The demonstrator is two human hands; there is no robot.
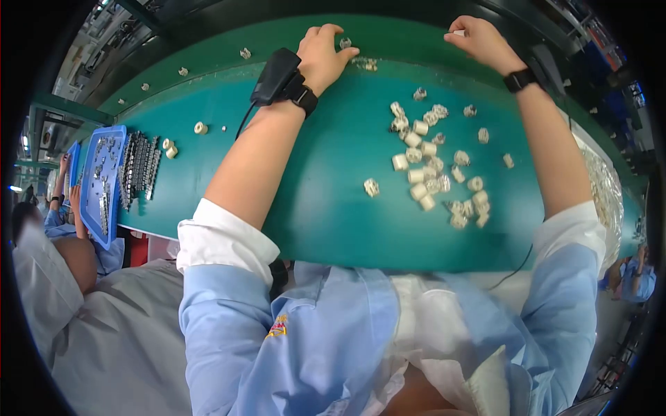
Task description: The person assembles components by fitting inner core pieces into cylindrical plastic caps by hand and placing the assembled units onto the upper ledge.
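Observation:
My left hand (pixel 322 57) is stretched out to the far side of the green work surface. Its thumb and fingers are apart, and a small white-and-metal part (pixel 345 43) sits in the gap between them, apparently not gripped. Just beyond the thumb lie several tiny pieces (pixel 366 64). My right hand (pixel 485 47) is raised at the far right, its thumb and fingers pinched on a small white part (pixel 458 32) that shows only partly. Between my arms is a loose group of white cylindrical parts (pixel 416 175) and similar parts with metal pieces (pixel 462 159).
More parts (pixel 245 53) are spaced along the green strip at the back. On the left, metal strips (pixel 141 166) lie beside a blue tray (pixel 89 208). A clear plastic bag (pixel 602 187) is at the right. Another person (pixel 66 270) sits at the left.

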